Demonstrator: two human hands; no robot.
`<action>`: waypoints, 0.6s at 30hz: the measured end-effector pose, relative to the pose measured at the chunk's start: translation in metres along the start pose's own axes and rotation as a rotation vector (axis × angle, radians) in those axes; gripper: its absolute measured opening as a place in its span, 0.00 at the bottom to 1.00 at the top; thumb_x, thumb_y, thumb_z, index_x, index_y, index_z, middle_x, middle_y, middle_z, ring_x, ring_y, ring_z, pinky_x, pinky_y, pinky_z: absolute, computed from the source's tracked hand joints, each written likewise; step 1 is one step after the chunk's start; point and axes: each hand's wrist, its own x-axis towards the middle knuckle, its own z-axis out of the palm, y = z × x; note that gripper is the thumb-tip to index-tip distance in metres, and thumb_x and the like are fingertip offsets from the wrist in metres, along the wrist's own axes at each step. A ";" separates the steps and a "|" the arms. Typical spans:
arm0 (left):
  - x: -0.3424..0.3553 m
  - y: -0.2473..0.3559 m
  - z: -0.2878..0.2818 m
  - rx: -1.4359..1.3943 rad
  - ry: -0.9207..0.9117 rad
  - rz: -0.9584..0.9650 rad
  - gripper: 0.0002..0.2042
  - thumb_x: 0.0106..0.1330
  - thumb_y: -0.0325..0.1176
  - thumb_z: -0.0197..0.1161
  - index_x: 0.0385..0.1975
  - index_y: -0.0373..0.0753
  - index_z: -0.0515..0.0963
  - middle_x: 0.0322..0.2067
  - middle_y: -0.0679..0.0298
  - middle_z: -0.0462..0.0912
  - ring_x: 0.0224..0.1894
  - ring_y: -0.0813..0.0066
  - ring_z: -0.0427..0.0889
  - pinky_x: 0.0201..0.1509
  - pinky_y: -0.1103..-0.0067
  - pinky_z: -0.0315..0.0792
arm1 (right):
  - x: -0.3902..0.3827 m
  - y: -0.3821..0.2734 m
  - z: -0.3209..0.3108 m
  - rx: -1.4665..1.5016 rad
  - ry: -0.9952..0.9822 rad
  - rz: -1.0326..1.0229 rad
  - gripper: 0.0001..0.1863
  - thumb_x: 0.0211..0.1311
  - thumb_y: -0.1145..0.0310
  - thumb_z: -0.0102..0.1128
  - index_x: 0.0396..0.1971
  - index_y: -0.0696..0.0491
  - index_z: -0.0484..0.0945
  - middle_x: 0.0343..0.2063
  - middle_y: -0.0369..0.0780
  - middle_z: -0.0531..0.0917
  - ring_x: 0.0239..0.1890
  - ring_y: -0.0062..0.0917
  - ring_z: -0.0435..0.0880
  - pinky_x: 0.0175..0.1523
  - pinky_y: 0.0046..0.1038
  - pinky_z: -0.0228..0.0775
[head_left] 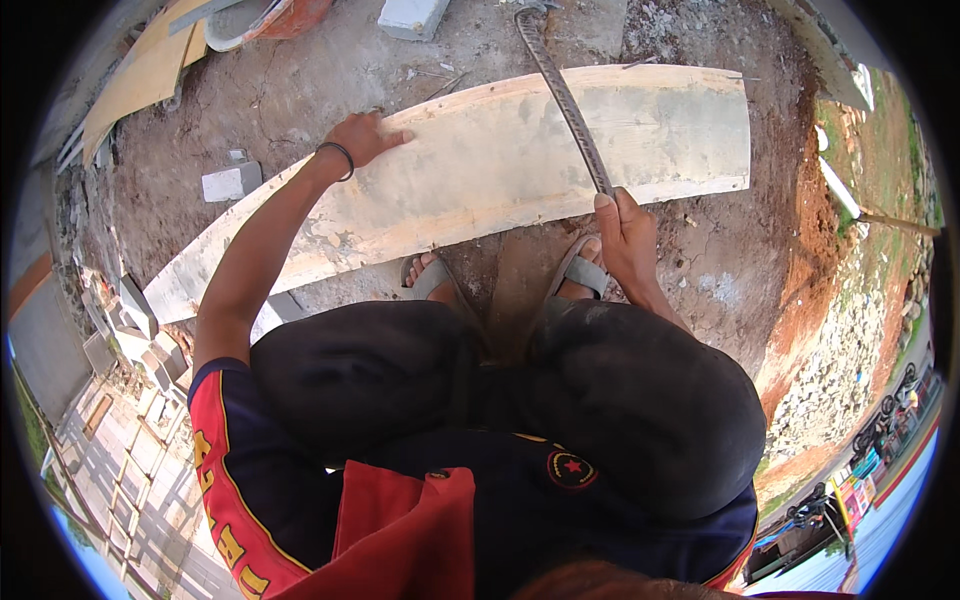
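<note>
A long, pale wooden board (450,160) lies across the ground in front of my feet, its face worn and stained. My left hand (362,142) grips its far edge, the thumb on the face and the fingers curled over the rim, partly hidden. In my right hand (628,236) is a ribbed steel pry bar (565,105), held by its near end with the fingers wrapped round it. The bar slants away over the board, and its bent far end (535,8) reaches past the board's far edge.
A pale block (232,182) sits beyond the board on the left, another block (414,17) farther off. An orange-rimmed tub (265,22) and plywood sheets (150,75) stand at the far left. Broken blocks (150,345) lie at left; a dirt slope with stones (840,350) falls away at right.
</note>
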 end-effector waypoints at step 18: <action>0.018 -0.008 0.007 0.001 0.100 0.081 0.36 0.64 0.64 0.48 0.40 0.26 0.77 0.36 0.38 0.81 0.44 0.42 0.80 0.51 0.61 0.73 | 0.000 0.021 -0.001 0.083 0.034 0.098 0.20 0.68 0.58 0.51 0.25 0.61 0.73 0.14 0.51 0.72 0.17 0.41 0.71 0.27 0.37 0.64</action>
